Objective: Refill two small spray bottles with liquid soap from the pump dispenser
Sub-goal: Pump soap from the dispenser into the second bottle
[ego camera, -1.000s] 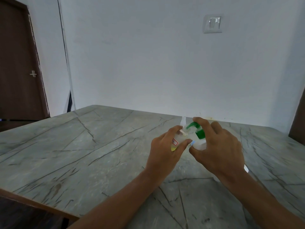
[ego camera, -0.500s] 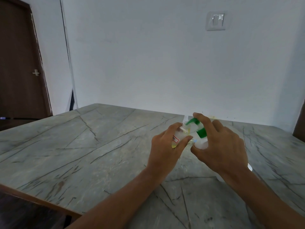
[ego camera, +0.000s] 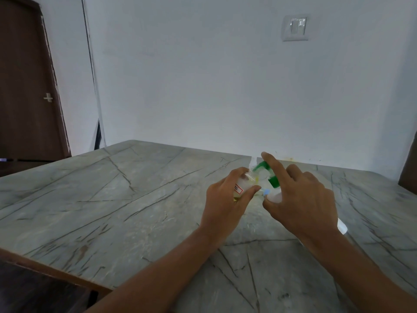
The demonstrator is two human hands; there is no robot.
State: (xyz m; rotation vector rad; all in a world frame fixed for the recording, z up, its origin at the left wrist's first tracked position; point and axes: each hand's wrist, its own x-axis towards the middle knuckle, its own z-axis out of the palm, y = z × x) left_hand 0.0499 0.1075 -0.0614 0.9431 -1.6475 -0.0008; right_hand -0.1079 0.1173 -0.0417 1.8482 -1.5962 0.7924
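Fingers of our left hand wrap the small bottle; our right hand grips the dispenser, forefinger on its green pump. We're mid-fill; next, press steadily, spout over the mouth.

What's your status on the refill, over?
Left hand shut on small bottle, held at the green pump nozzle. Right hand grips dispenser, forefinger atop pump. Nothing in the way on the table.

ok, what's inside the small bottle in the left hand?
A little yellowish liquid sits at the bottom of the small bottle; the part above looks clear. The left hand covers much of it, so the exact level cannot be seen. The green pump nozzle points at its mouth.
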